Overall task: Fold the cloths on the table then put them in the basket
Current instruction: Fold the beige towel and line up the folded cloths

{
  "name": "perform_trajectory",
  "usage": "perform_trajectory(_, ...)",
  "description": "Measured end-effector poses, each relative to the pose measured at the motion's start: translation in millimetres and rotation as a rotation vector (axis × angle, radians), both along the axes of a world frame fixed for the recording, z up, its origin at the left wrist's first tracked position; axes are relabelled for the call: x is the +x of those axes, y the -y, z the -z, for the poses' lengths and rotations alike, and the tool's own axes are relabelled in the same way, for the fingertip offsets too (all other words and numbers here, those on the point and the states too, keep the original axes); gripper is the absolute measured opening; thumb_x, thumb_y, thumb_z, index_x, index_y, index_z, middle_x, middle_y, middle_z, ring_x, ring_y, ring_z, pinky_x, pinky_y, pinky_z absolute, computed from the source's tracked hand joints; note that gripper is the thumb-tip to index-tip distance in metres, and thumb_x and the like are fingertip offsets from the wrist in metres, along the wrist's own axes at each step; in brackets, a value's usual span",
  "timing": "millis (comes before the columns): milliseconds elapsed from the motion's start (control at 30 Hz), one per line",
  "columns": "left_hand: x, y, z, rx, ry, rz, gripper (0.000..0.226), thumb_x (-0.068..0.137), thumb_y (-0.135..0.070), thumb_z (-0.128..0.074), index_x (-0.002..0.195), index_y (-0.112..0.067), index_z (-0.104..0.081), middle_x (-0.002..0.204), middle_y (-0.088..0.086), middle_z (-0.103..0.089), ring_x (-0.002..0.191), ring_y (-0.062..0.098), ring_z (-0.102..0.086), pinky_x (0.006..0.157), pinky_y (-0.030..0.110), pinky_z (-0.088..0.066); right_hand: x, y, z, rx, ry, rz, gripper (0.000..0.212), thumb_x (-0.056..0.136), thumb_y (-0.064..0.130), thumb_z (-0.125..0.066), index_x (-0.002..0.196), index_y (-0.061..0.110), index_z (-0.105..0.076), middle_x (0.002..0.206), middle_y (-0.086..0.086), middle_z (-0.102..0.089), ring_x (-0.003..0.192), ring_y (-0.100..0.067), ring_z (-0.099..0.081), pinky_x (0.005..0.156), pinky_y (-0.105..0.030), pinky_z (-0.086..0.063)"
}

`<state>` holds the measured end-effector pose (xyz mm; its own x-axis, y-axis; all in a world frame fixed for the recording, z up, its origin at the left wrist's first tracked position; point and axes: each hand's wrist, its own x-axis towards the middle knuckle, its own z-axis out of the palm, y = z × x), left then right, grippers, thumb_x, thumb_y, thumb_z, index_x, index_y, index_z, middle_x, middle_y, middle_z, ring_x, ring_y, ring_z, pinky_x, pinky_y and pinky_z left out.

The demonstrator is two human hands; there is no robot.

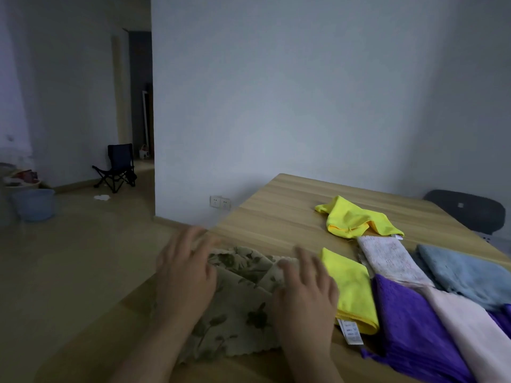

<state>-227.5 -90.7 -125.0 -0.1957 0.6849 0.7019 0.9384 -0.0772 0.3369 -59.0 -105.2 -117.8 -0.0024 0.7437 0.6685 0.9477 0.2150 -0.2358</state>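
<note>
At the lower centre of the frame the left hand and the right hand lay flat, fingers fairly straight and spread though blurred, pressing on a floral cloth that lay creased and apparently only partly folded on the desk. Just right of the right hand sat a folded yellow cloth, then a purple cloth, a pink cloth, a pale fluffy cloth and a blue cloth, overlapping in a row and seemingly folded. Above them a second yellow cloth lay crumpled, so folding looked more than half done, and nothing appeared to be packed away. No basket could be made out. On the floor at the far left stood a blue bucket, its contents hidden, and behind it a pale tub heaped with items too dim to name.
</note>
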Motion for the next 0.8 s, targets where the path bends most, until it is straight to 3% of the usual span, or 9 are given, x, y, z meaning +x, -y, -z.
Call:
perform_trajectory(100, 10.6, -5.0, 11.9, -0.393, -0.053, 0.266, 0.036, 0.095, -0.031, -0.043, 0.130, -0.037, -0.046, 0.140, -0.013, -0.037, 0.133, 0.013, -0.032, 0.107, 0.033, -0.033, -8.7, 1.7, 1.1, -0.324, 0.110, -0.182, 0.018, 0.090, 0.032, -0.046, 0.102, 0.026, -0.059, 0.105, 0.005, -0.064, 0.103, -0.020, -0.057, 0.082, -0.031, -0.041)
perform_trajectory(167, 10.6, -10.7, 22.9, -0.693, -0.127, 0.241, 0.044, 0.098, -0.048, -0.024, 0.141, -0.042, -0.027, 0.153, -0.014, -0.018, 0.143, 0.011, -0.009, 0.114, 0.039, -0.018, -7.1, -1.6, 3.0, -0.468, 0.079, -0.193, 0.023, 0.094, 0.034, -0.036, 0.102, 0.025, -0.056, 0.099, 0.004, -0.062, 0.094, -0.018, -0.056, 0.069, -0.029, -0.042)
perform_trajectory(233, 6.2, -14.6, 21.7, -0.812, -0.121, 0.256, 0.044, 0.097, -0.050, -0.021, 0.141, -0.045, -0.027, 0.155, -0.016, -0.012, 0.144, 0.009, 0.000, 0.116, 0.044, -0.007, -4.7, -4.0, -2.8, -0.518, -0.035, -0.209, 0.023, 0.093, 0.036, -0.038, 0.100, 0.025, -0.057, 0.093, 0.004, -0.062, 0.082, -0.016, -0.056, 0.061, -0.029, -0.042)
perform_trajectory(333, -6.3, -11.3, -2.0, -0.928, 0.112, 0.346, 0.036, 0.096, -0.047, -0.027, 0.120, -0.045, -0.053, 0.145, -0.014, -0.037, 0.134, 0.011, -0.031, 0.112, 0.042, -0.024, 0.7, -7.1, -8.8, -0.709, -0.215, -0.294, 0.029, 0.090, 0.038, -0.044, 0.098, 0.019, -0.064, 0.094, 0.002, -0.066, 0.083, -0.015, -0.060, 0.074, -0.031, -0.052)
perform_trajectory(400, -12.0, -8.6, -16.8, -0.932, 0.250, 0.312, 0.036, 0.094, -0.052, -0.029, 0.098, -0.040, -0.063, 0.125, -0.012, -0.054, 0.110, 0.010, -0.048, 0.097, 0.033, -0.038, 2.4, -6.4, -9.6, -0.685, -0.172, -0.240, 0.030, 0.091, 0.038, -0.043, 0.097, 0.019, -0.064, 0.094, 0.000, -0.066, 0.088, -0.018, -0.060, 0.074, -0.030, -0.051)
perform_trajectory(533, -11.9, -7.5, -22.4, -0.563, -0.201, 0.124, 0.041, 0.093, -0.052, -0.034, 0.070, -0.028, -0.057, 0.080, -0.015, -0.056, 0.084, 0.012, -0.049, 0.065, 0.029, -0.035, -0.2, -1.5, -8.9, -0.384, -0.014, -0.161, 0.026, 0.093, 0.039, -0.039, 0.109, 0.029, -0.058, 0.108, 0.005, -0.057, 0.107, -0.017, -0.050, 0.077, -0.028, -0.043)
perform_trajectory(633, -12.6, -14.5, -7.2, -0.654, -0.255, 0.120, 0.024, 0.089, -0.055, -0.042, 0.101, -0.038, -0.055, 0.121, -0.008, -0.053, 0.113, 0.017, -0.042, 0.088, 0.034, -0.038, -3.9, 0.2, -3.8, -0.538, 0.066, -0.257, 0.030, 0.092, 0.041, -0.041, 0.109, 0.026, -0.060, 0.113, 0.003, -0.057, 0.109, -0.021, -0.047, 0.085, -0.030, -0.041)
perform_trajectory(700, -18.1, -21.5, 1.2, -0.829, -0.222, 0.086, 0.044, 0.085, -0.063, -0.040, 0.125, -0.043, -0.041, 0.145, -0.002, -0.031, 0.135, 0.024, -0.024, 0.107, 0.044, -0.029, -3.8, -0.9, -1.9, -0.606, 0.036, -0.228, 0.033, 0.092, 0.043, -0.040, 0.099, 0.019, -0.062, 0.105, 0.000, -0.060, 0.104, -0.022, -0.050, 0.082, -0.031, -0.042)
perform_trajectory(800, -25.8, -32.1, 9.8, -0.941, -0.061, 0.046, 0.077, 0.076, -0.080, -0.036, 0.142, -0.049, -0.011, 0.157, -0.003, -0.001, 0.143, 0.031, 0.001, 0.112, 0.058, -0.017, -3.6, -0.6, -2.3, -0.549, 0.008, -0.150, 0.032, 0.092, 0.041, -0.039, 0.079, 0.016, -0.055, 0.084, -0.002, -0.056, 0.093, -0.022, -0.051, 0.071, -0.031, -0.039)
